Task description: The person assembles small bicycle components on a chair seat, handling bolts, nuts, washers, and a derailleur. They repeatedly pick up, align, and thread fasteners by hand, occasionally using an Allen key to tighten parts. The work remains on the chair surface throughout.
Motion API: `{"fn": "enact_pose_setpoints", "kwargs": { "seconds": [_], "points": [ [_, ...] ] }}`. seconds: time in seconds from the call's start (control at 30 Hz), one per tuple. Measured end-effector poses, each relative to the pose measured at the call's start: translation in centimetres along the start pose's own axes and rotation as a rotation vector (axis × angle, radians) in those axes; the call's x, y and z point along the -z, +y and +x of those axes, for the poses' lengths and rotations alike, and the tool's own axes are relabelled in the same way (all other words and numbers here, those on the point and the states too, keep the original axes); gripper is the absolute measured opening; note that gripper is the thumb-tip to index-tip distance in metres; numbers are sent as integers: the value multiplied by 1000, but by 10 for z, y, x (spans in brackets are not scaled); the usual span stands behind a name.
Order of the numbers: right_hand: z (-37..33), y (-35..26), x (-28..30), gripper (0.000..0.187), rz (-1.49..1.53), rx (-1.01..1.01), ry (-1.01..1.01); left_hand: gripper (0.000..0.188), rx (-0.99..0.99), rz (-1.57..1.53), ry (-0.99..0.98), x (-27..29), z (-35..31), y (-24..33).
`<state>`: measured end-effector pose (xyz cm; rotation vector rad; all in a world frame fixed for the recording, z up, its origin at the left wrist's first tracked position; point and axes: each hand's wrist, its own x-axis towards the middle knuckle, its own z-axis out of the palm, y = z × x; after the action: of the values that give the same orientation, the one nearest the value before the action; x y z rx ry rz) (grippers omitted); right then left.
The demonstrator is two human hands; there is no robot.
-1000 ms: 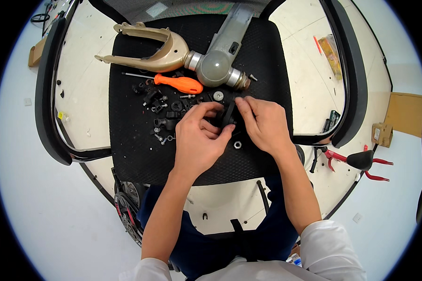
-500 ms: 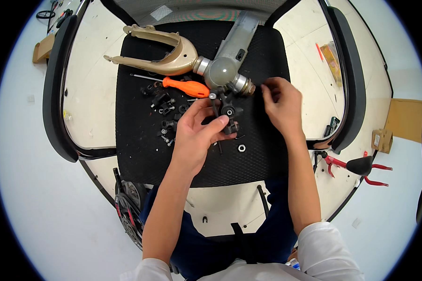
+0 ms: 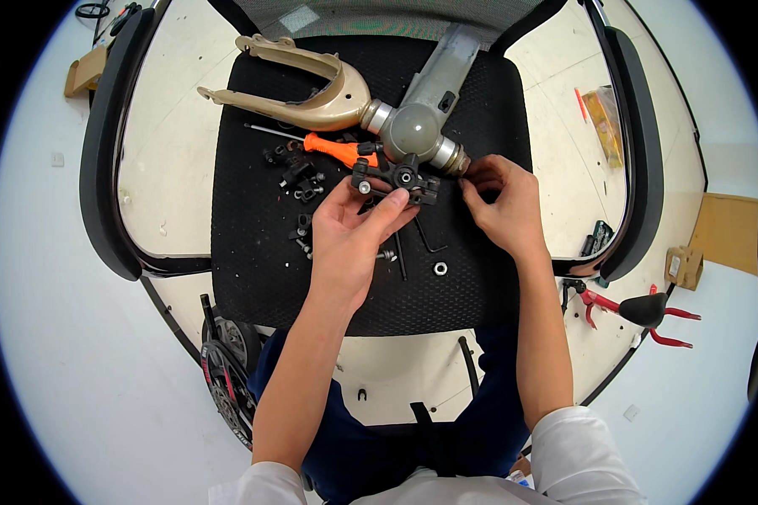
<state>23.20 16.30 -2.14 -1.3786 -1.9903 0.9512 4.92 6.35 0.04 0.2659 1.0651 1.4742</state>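
My left hand (image 3: 354, 240) is closed on a black disc brake caliper (image 3: 406, 178), thumb on its near side, holding it over the chair seat. My right hand (image 3: 507, 206) has its fingers curled with thumb and index close together, right by the threaded end of a grey head tube (image 3: 451, 157). Whether something small sits in that pinch is hidden. The head tube belongs to a grey frame piece (image 3: 417, 130) joined to a gold fork (image 3: 337, 97). An orange-handled screwdriver (image 3: 338, 150) lies behind my left hand. A hex key (image 3: 430, 239) and a silver nut (image 3: 440, 269) lie in front.
Several small black parts and bolts (image 3: 299, 177) are scattered on the left of the black chair seat (image 3: 269, 290). Armrests (image 3: 634, 151) stand at both sides. On the floor are a red fork-like part (image 3: 640, 311), a cardboard box (image 3: 685, 265) and a wheel (image 3: 226, 383).
My left hand has turned the caliper from upright to lying more sideways. My right hand's fingers have curled in closer beside the head tube. The view has shifted slightly.
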Motion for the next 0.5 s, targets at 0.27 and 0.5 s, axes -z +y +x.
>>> {"fn": "enact_pose_setpoints", "kwargs": {
  "seconds": [0.27, 0.5],
  "points": [
    [0, -10, 5, 14, 57, -127, -18, 14, -80, 95, 74, 0, 0, 0],
    [-22, -36, 5, 17, 596, -54, -103, 17, -165, 143, 78, 0, 8, -8]
  ]
}}
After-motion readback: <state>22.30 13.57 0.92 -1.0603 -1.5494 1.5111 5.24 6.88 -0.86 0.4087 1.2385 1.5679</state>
